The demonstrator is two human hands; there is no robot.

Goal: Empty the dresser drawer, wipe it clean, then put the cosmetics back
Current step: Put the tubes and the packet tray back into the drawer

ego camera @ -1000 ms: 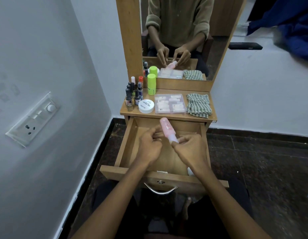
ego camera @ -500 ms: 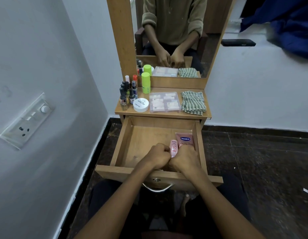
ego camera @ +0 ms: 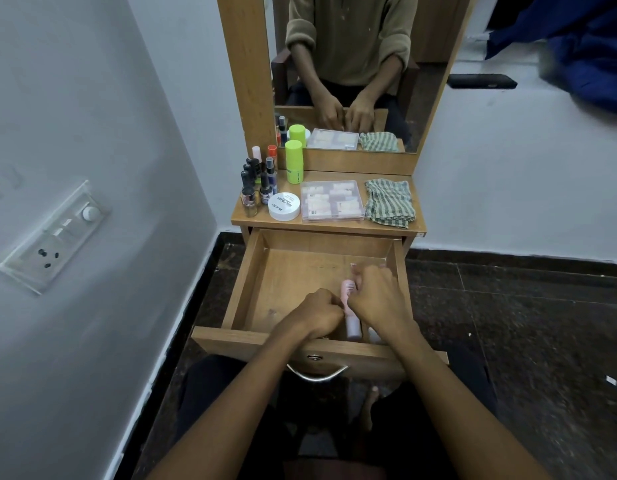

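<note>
Head view. Drawer (ego camera: pixel 251 271), pulled out; near-right corner holds a pink bottle (ego camera: pixel 350 306), lying down, long axis front to back. Left hand (ego camera: pixel 317 315) curled just left of it, fingertips hidden, hold not determinable. Right hand (ego camera: pixel 378 296) curled at its right side, hold likewise unclear. Both hands equally near. Remaining cosmetics (ego camera: pixel 283 206) stand on the dresser top (ego camera: pixel 418 230).
</note>
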